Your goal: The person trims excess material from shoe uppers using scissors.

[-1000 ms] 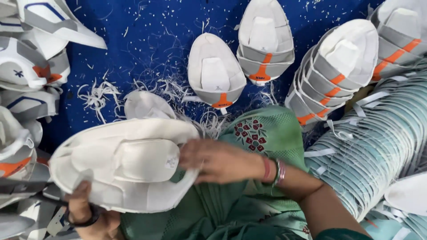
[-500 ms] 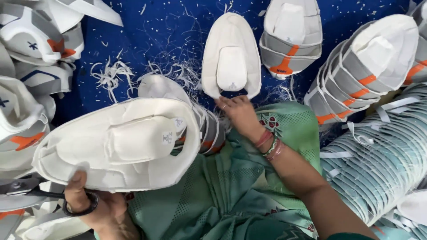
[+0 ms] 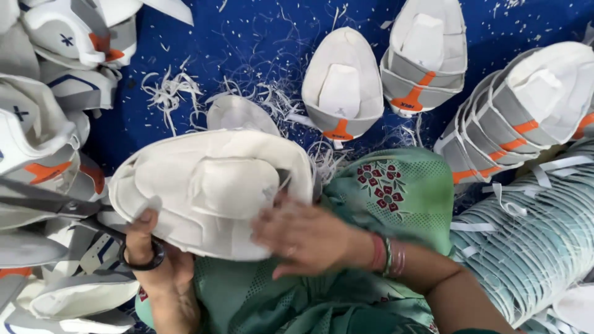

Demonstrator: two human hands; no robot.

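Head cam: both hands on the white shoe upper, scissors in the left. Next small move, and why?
Probably bring the scissors to the edge of the white shoe upper and snip stray threads. The left hand has its thumb through a scissor loop while gripping the upper's lower edge, the right hand lies flat on it, steadying it, and cut white thread scraps litter the blue cloth.

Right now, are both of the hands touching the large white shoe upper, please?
Yes, the left hand grips the white shoe upper from below with scissors in it, and the right hand presses its edge.
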